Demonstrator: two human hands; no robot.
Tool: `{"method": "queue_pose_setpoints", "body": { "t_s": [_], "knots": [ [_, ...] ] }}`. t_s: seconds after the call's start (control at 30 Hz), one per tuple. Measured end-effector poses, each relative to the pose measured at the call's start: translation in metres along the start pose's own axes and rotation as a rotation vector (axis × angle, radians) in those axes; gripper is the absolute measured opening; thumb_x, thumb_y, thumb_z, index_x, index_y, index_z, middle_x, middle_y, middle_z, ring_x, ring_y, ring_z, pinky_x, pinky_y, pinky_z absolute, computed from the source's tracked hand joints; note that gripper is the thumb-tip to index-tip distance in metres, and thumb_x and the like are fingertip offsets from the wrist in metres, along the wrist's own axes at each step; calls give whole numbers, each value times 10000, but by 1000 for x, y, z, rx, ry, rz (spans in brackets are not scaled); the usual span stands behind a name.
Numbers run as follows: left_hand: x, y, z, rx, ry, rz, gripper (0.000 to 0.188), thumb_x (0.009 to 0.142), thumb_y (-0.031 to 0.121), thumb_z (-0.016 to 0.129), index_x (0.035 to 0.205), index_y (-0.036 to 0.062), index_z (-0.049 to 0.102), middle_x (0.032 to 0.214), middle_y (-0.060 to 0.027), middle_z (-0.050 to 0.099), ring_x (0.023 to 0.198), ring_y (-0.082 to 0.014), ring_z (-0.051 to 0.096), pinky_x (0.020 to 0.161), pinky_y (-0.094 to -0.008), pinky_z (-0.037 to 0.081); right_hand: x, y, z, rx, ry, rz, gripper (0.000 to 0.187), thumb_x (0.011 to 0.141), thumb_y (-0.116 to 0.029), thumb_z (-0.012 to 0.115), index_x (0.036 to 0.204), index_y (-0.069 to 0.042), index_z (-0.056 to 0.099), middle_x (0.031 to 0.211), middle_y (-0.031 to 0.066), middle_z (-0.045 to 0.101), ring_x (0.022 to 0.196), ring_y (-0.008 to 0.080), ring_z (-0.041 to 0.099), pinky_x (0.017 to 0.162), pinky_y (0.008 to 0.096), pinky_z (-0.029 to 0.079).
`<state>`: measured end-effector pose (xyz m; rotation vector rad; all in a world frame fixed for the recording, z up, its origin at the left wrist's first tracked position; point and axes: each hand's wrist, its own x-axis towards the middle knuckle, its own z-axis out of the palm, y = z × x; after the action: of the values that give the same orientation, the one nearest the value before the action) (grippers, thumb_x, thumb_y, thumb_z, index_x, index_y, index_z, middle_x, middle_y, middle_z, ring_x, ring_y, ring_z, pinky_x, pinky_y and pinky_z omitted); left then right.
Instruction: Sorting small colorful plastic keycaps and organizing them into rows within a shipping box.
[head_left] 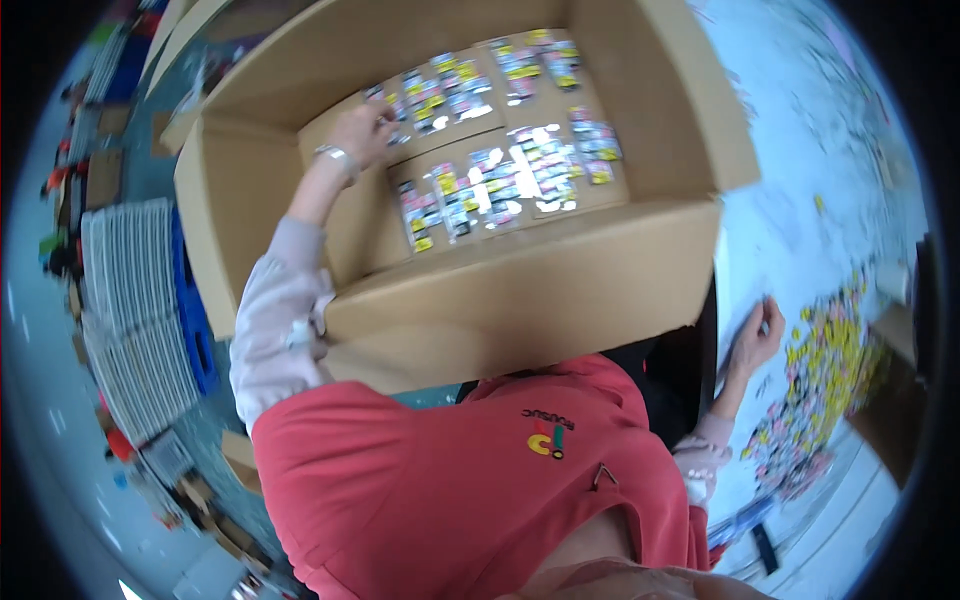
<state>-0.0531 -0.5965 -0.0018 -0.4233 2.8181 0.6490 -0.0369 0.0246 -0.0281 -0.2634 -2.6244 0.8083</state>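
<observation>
In a large open cardboard box (520,290), small clear packets (500,185) with yellow, pink and dark pieces lie in two rows on the cardboard bottom. My left hand (362,135), a bracelet at its wrist, reaches over the box's left side. Its fingers are pinched at a clear packet (396,105) at the left end of the far row. To the right of the box, my right hand (758,340) rests low over a white table (790,240). Its fingers are curled together; anything between them is too small to make out.
A spread-out pile of small yellow, pink and dark pieces (825,360) lies on the table beside my right hand. Stacked white trays (135,310) with a blue crate (190,300) stand on the floor at left. A black object (765,548) lies near the table's lower edge.
</observation>
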Motion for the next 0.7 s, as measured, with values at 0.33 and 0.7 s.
{"method": "queue_pose_setpoints", "body": {
  "t_s": [0.33,0.7],
  "knots": [
    [-72,243,-35,-168,50,770,217,862,-7,534,1072,-28,586,824,-106,611,683,-143,580,579,-267,463,45,35,-5,184,195,-32,161,760,-39,623,920,-25,642,878,138,628,791,304,602,705,368,486],
    [-126,367,29,-194,-253,895,203,872,16,566,1070,-8,609,861,-85,621,737,-128,596,649,-240,495,-109,228,-279,-644,786,176,350,689,-70,680,1031,-47,609,1044,151,608,1022,333,548,901,420,412]
  ]
}}
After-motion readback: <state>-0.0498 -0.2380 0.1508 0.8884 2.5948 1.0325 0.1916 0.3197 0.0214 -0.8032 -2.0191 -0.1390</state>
